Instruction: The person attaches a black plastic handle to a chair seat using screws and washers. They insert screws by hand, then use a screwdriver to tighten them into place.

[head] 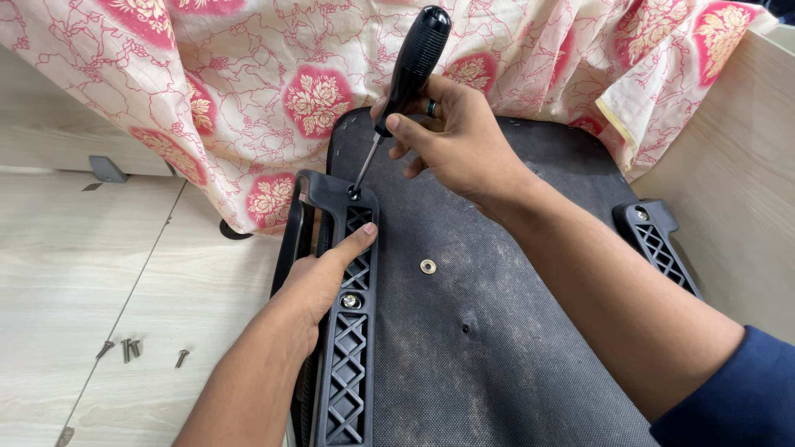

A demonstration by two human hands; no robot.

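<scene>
- Loose screws [132, 349] lie on the floor [74, 273], well apart from the work and left of the left hand.
- Left hand [319, 281] rests on the bracket [348, 331], fingers closed round its outer edge, thumb [358, 240] flat along the top. Judgement: firm downward pressure here should keep the bracket from turning with the screw.
- A fitted screw [351, 301] sits in the bracket just beside the thumb base.
- Screwdriver [406, 79] tip is seated at the bracket's upper hole, shaft tilted to the right. Judgement: stand it nearer upright to avoid slipping out.
- Right hand [451, 141] grips the handle, fingers closed round it.
- An open insert [428, 266] shows in the seat base [497, 331].
- Second bracket [658, 244] lies at the right edge.
</scene>
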